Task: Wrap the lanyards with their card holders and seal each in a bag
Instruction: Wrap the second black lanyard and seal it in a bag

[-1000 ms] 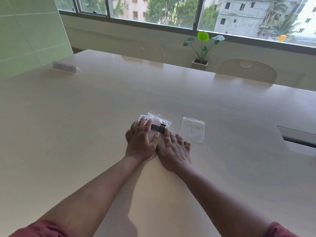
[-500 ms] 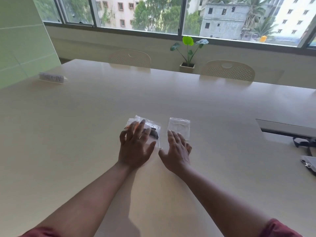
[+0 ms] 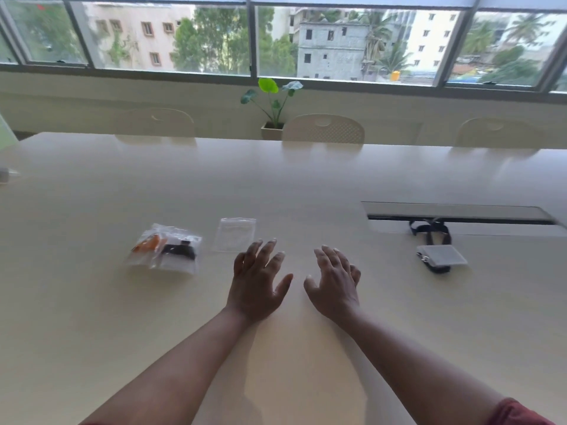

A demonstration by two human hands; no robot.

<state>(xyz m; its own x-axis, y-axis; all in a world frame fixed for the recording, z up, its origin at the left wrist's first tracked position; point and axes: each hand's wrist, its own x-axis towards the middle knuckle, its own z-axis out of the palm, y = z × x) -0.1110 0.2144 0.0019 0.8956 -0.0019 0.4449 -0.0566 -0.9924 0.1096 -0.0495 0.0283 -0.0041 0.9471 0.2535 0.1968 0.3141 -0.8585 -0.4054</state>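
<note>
— Black strap, clear holder: is that the lanyard (image 3: 430,232) you are going for?

— Yes. It is lying well off to my right, near the cable slot (image 3: 460,213), with the card holder (image 3: 441,256) resting just in front of it. I am guessing the strap is going to be limp and light, so I am planning to take the holder by its stiffer edge and wind the strap around it.

— And your hands?

— Both are hovering over the table (image 3: 92,302), holding nothing. My left hand (image 3: 257,286) is spreading its fingers beside the empty bag (image 3: 234,234); my right hand (image 3: 334,285) is hanging loose, fingers apart.

— The bag looks slippery.

— Thin film, probably, so I am thinking of pinching it at the zip edge. The filled bags (image 3: 165,248) are sitting further left, one overlapping the other, looking finished.
</note>
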